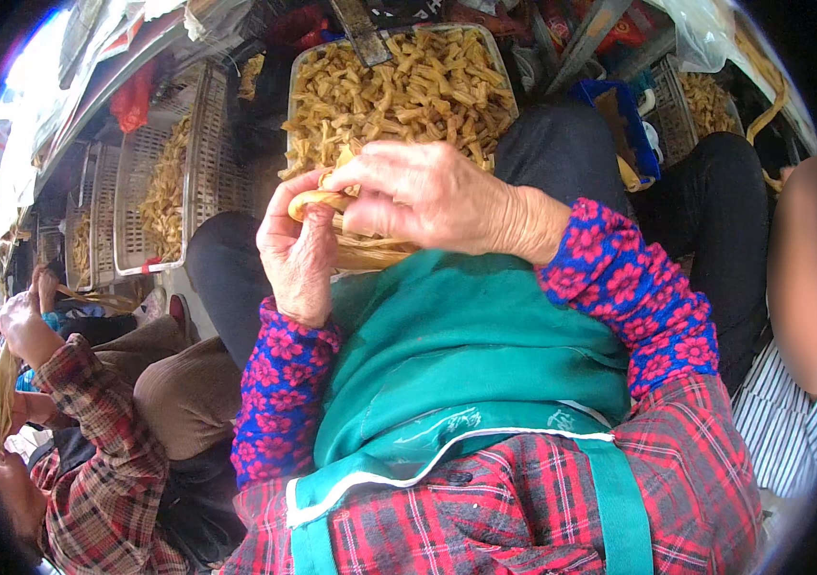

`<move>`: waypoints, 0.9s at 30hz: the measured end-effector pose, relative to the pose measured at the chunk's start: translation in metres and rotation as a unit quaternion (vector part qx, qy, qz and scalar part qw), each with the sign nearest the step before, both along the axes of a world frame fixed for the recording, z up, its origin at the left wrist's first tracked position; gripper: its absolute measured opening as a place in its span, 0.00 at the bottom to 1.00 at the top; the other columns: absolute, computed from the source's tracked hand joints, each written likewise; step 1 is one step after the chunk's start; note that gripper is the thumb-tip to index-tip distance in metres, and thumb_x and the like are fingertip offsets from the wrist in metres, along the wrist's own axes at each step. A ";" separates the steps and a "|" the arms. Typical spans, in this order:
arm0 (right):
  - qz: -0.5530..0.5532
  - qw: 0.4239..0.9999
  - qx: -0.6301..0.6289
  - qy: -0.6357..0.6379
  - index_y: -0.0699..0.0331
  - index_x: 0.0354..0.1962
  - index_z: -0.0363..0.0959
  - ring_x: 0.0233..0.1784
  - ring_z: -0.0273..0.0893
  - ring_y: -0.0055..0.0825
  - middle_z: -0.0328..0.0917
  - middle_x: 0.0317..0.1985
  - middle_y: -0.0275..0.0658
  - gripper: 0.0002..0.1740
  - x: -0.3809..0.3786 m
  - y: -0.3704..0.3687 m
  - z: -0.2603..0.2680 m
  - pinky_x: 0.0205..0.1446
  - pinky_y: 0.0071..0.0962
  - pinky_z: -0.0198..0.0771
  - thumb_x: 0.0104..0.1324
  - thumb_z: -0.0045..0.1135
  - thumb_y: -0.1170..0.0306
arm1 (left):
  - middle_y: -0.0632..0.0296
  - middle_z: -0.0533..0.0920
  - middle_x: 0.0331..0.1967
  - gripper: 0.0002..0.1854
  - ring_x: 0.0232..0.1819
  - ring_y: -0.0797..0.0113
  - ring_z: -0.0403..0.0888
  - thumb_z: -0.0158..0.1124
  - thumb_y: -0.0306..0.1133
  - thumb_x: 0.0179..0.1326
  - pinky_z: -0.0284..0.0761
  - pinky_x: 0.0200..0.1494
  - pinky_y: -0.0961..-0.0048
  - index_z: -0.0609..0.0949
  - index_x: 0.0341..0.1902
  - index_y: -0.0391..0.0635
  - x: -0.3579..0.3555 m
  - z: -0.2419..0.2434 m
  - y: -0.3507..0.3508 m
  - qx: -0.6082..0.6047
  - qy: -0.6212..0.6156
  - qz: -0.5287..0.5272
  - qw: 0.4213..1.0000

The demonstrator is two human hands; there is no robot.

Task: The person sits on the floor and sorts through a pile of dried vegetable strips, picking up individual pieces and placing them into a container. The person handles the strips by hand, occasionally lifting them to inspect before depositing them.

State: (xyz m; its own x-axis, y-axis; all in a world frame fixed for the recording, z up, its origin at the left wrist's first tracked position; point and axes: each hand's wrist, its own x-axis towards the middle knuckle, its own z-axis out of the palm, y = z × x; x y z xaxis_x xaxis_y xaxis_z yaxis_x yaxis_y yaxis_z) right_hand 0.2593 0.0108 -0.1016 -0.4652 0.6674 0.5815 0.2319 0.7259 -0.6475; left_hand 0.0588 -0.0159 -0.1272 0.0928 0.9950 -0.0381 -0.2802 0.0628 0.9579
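Observation:
My left hand [300, 248] pinches a bent loop of a yellow fibrous strip [313, 203] between thumb and fingers. Over the same strip, the fingers of my right hand [437, 195] are bent and close to the left fingertips; the right hand is slightly blurred and hides part of the piece. More long, flat yellow strips [372, 253] lie in my lap below the hands, on a green apron [466, 323]. Just beyond my hands is a pale plastic crate [292, 79] heaped with short knotted yellow-brown pieces [408, 93].
White slatted crates [214, 158] with similar pieces stand at the left. A co-worker's hand [24, 327] holds a strip [4, 395] there. At the right are a blue bin [613, 122] and a neighbour's dark-trousered leg [728, 237]. A metal bar [361, 32] overhangs the heaped crate.

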 end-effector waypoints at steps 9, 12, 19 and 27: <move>0.027 0.906 -0.400 0.135 0.63 0.37 0.83 0.28 0.81 0.16 0.83 0.26 0.32 0.12 0.015 0.011 -0.016 0.31 0.21 0.76 0.68 0.61 0.63 | 0.77 0.75 0.30 0.13 0.22 0.88 0.56 0.59 0.32 0.74 0.52 0.23 0.86 0.78 0.56 0.40 0.018 0.023 -0.014 -0.095 -0.115 -0.062 0.987; 0.032 0.884 -0.454 0.110 0.62 0.38 0.82 0.30 0.78 0.14 0.82 0.27 0.30 0.14 0.021 0.008 -0.010 0.32 0.17 0.74 0.69 0.62 0.59 | 0.76 0.77 0.27 0.09 0.21 0.87 0.59 0.61 0.33 0.73 0.52 0.24 0.85 0.82 0.47 0.40 0.017 0.027 -0.020 -0.060 -0.042 -0.050 0.996; -0.020 0.998 -0.036 -0.056 0.63 0.38 0.77 0.31 0.84 0.35 0.82 0.28 0.43 0.15 0.007 -0.011 -0.011 0.37 0.28 0.78 0.65 0.68 0.60 | 0.71 0.80 0.33 0.10 0.22 0.86 0.66 0.61 0.39 0.74 0.58 0.22 0.87 0.78 0.44 0.44 0.021 0.005 -0.007 -0.038 0.119 0.020 0.992; -0.069 0.953 -0.295 0.007 0.62 0.41 0.77 0.21 0.75 0.13 0.82 0.26 0.31 0.10 0.036 0.001 0.010 0.24 0.18 0.72 0.71 0.61 0.64 | 0.63 0.84 0.35 0.21 0.34 0.71 0.82 0.61 0.40 0.73 0.78 0.39 0.76 0.75 0.62 0.41 0.008 0.024 -0.007 0.128 0.383 -0.026 0.914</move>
State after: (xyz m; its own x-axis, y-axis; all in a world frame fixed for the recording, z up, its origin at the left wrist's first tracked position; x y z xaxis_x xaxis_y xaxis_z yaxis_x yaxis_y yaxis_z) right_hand 0.2950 0.0114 -0.0921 -0.3435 0.9347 0.0909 0.2869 0.1966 -0.9376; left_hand 0.0664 -0.0227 -0.1034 0.1845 0.9753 0.1211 0.4769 -0.1966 0.8567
